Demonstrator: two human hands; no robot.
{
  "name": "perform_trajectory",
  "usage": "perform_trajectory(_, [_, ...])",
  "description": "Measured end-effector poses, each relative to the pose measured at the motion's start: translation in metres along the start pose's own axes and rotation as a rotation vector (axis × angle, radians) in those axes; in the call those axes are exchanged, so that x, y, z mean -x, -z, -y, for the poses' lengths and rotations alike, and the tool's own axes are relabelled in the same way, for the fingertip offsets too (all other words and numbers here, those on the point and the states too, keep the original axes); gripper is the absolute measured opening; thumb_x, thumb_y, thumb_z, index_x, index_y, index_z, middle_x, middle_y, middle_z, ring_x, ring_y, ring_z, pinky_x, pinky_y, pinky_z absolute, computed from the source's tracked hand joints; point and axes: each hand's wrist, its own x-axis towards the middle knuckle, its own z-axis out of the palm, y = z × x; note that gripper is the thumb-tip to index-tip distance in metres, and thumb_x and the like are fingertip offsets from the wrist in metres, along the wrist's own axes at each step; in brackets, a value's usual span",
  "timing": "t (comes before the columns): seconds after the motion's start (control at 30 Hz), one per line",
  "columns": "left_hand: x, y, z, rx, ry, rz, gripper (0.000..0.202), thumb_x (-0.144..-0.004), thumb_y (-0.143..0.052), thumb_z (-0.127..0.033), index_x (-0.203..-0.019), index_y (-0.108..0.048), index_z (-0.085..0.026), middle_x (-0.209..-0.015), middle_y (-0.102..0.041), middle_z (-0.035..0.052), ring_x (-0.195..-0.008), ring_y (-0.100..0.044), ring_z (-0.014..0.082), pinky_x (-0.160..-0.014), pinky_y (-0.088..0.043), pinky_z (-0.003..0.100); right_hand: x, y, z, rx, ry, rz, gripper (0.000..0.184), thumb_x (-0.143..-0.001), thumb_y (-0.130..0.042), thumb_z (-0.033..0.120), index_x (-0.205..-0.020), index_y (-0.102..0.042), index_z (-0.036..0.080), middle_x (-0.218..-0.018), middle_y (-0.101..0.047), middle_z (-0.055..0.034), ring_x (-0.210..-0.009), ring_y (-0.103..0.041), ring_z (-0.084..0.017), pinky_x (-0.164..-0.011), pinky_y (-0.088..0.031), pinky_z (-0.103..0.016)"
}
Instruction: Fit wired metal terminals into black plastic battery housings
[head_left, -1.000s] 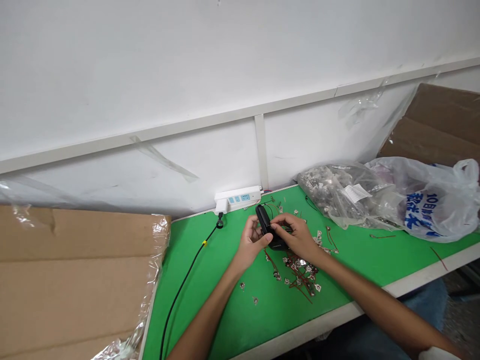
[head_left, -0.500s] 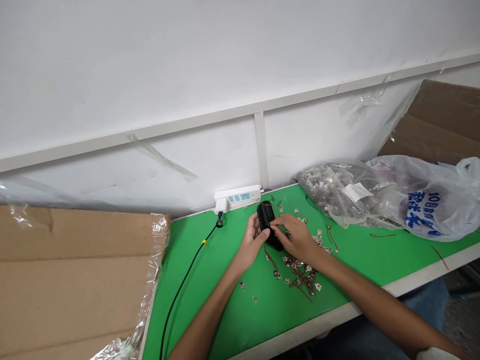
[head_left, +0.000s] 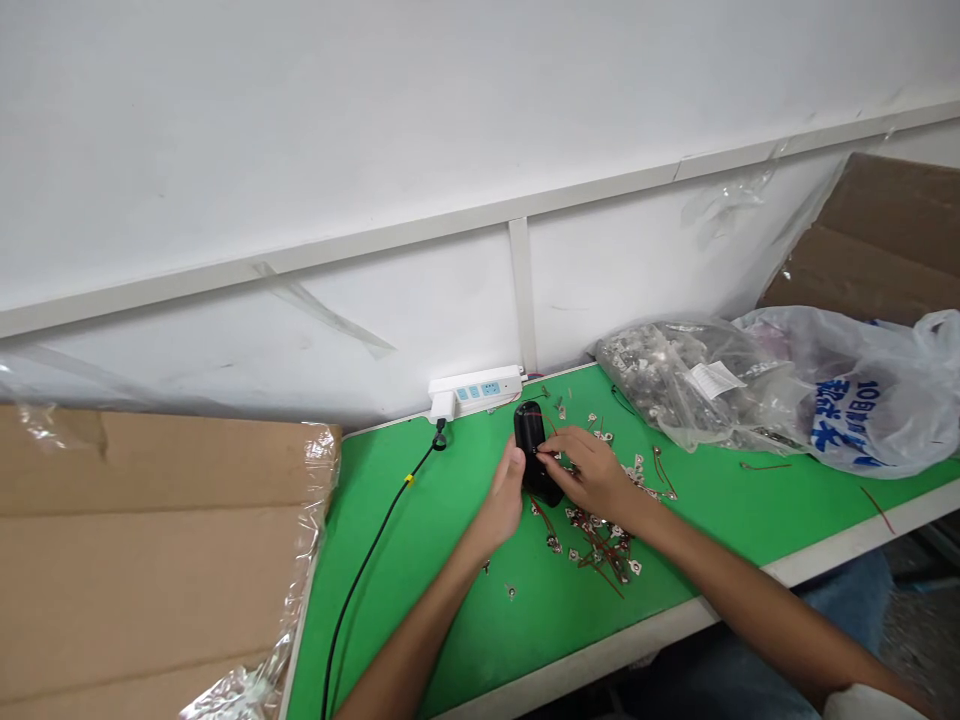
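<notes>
A black, elongated plastic housing (head_left: 531,428) is held upright over the table by my left hand (head_left: 508,490), which grips its left side with the thumb toward me. My right hand (head_left: 589,468) has thumb and forefinger pinched together against the housing's near face. What sits between those fingertips is too small to make out. A thin red wire (head_left: 551,425) runs from the housing's upper part toward the right hand. Below and right of the hands lies a loose pile of small metal contacts (head_left: 611,555), several with red wires.
A white power strip (head_left: 480,387) with a plugged-in adapter and black cable (head_left: 382,535) lies by the wall. Plastic bags (head_left: 780,390) of metal parts fill the back right. A cardboard box (head_left: 165,560) borders the green table (head_left: 405,610) on the left; another piece of cardboard (head_left: 885,235) stands right.
My left hand has shifted its grip, its thumb moving off the housing's front to its left edge. The housing has turned slightly more upright; my right fingers still pinch at it.
</notes>
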Motion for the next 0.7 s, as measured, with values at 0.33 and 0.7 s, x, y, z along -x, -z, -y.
perform_trajectory(0.33, [0.0,-0.01,-0.016,-0.285,-0.148,0.046,0.061,-0.11,-0.037,-0.061,-0.152,-0.053,-0.019,-0.151,-0.06,0.013,-0.139,-0.055,0.0293,-0.123,-0.04,0.044,-0.006,0.004,0.003,0.053,0.052,0.118,0.019,-0.105,-0.054,0.013,-0.119,-0.063,0.023,-0.108,-0.074,-0.0109,-0.099,-0.069,-0.025,-0.087,-0.06,-0.042])
perform_trajectory(0.7, [-0.003,0.005,-0.016,-0.567,-0.286,0.039,0.067,-0.109,-0.041,-0.06,-0.164,-0.034,-0.023,-0.165,-0.045,0.0155,-0.152,-0.044,0.0327,-0.129,-0.032,0.051,-0.01,-0.001,0.0,-0.239,-0.188,0.023,0.011,-0.104,-0.063,0.028,-0.11,-0.071,0.026,-0.105,-0.077,-0.0071,-0.099,-0.071,-0.024,-0.091,-0.058,-0.042])
